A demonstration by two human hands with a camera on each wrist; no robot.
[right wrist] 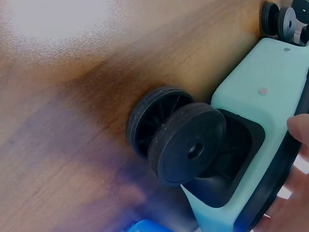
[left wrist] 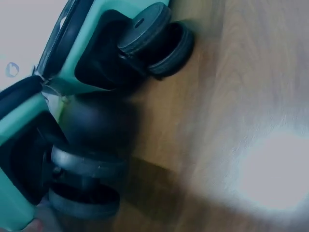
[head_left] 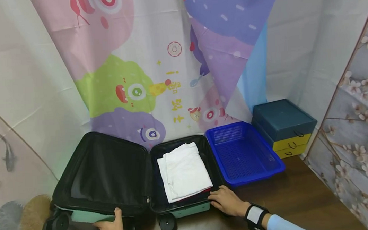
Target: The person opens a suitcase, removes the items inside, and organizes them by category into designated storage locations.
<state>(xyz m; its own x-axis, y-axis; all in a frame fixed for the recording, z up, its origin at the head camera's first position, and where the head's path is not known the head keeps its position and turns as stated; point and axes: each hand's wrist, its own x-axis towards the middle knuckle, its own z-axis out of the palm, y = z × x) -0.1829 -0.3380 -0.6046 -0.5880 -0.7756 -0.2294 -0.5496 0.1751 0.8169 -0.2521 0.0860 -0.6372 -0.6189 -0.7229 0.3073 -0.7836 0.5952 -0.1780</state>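
An open mint-green suitcase (head_left: 190, 210) with a black lining lies on the table, its two halves spread side by side. Folded white cloth (head_left: 187, 172) lies in the right half, with a bit of red showing beneath it. My left hand (head_left: 112, 228) grips the front edge of the tilted left half (head_left: 109, 174), thumb up against the rim; its other fingers are mostly hidden under the shell. At the front right corner of the other half, my right hand (head_left: 227, 200) holds the rim. The right wrist view shows its thumb (right wrist: 300, 128) against the shell's edge.
Right of the suitcase sits a blue plastic basket (head_left: 245, 153). Behind it stands a dark teal and yellow box stack (head_left: 284, 123). Black wheels (head_left: 168, 224) project from the suitcase's front side over the wooden table (head_left: 288, 206). A printed curtain (head_left: 154, 33) hangs behind.
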